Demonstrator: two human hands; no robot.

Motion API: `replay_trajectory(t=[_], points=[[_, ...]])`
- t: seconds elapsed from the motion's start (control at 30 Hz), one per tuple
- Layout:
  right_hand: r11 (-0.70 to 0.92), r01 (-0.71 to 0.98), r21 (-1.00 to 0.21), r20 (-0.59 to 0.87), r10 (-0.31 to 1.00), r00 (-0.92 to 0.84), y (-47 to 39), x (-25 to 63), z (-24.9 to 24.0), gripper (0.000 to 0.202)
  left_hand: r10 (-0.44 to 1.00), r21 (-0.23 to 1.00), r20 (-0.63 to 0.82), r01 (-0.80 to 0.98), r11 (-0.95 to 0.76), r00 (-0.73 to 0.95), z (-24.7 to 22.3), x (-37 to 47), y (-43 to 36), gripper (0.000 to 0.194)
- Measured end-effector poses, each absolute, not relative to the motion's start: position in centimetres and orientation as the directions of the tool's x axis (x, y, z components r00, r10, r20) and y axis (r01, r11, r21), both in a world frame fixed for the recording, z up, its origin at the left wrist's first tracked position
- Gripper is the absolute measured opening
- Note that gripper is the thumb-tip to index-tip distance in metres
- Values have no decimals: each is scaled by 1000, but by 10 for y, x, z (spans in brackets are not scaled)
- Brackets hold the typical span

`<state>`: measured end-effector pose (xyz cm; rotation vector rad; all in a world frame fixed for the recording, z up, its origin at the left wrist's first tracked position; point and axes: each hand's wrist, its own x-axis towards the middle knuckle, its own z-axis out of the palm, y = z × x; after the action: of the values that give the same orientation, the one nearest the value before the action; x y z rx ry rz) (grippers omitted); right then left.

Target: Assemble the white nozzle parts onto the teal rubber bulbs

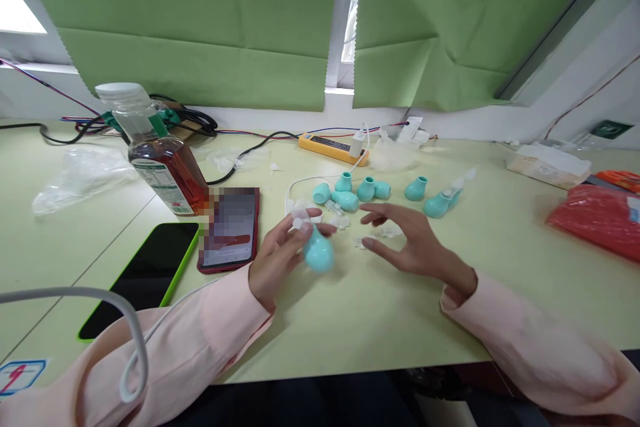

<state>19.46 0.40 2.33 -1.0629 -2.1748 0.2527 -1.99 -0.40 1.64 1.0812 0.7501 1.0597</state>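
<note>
My left hand grips a turquoise rubber bulb by its neck, where a clear plastic piece shows at the fingers. The bulb's round end hangs down above the table. To the right, my right hand is held with thumb and fingers apart and nothing between them. Beyond both hands lie several more turquoise bulbs, some upright, some on their sides. Small clear plastic fittings are scattered near them. Two bulbs at the right sit close together, with a clear piece by them.
Left of my arm are a phone in a red case, a phone with a green edge and a bottle of amber liquid. A yellow power strip lies at the back. On the right are a red plastic package and a tissue pack.
</note>
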Motion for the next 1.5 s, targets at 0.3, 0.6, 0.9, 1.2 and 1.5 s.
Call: replay_trajectory(t=[0.3, 0.6, 0.9, 1.2, 1.5], points=[[640, 739, -211, 342, 756, -558, 25, 195, 11, 36, 962, 921, -43, -363, 143, 270, 15, -23, -8, 16], [603, 788, -126, 416, 753, -509, 53, 170, 9, 30, 993, 955, 27, -298, 9, 117, 17, -26, -6, 19], [768, 638, -61, 236, 632, -738, 65, 132, 11, 21, 993, 933, 96, -354, -67, 63, 13, -29, 3, 17], [720, 439, -537, 536, 693, -482, 44, 162, 28, 19, 983, 984, 101, -164, -76, 151, 14, -22, -7, 15], [645, 247, -724, 385, 674, -631, 0, 180, 26, 19, 899, 985, -10, 161, -67, 437, 12, -21, -15, 23]])
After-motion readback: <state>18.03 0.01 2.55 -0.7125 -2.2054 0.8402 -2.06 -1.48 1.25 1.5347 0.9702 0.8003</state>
